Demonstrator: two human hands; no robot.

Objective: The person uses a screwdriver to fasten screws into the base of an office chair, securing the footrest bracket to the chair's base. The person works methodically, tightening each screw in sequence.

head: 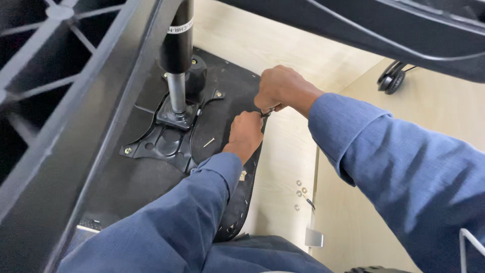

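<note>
An upturned black chair seat [151, 182] lies on a pale wooden surface, with a black metal mounting plate [169, 141] bolted to its underside and a gas cylinder [178, 60] rising from it. My left hand [246, 134] rests as a fist on the seat's right edge. My right hand [280, 90] is closed just above it, pinching a small dark tool or fastener that is mostly hidden between the two hands. A loose screw [208, 143] lies on the seat beside the plate.
A black plastic chair frame [60, 101] fills the left, another black part [379, 25] crosses the top. Several small washers and a screw [301, 194] lie on the wood by a seam. A black caster [391, 78] sits at right. A small metal piece [313, 237] lies near the bottom.
</note>
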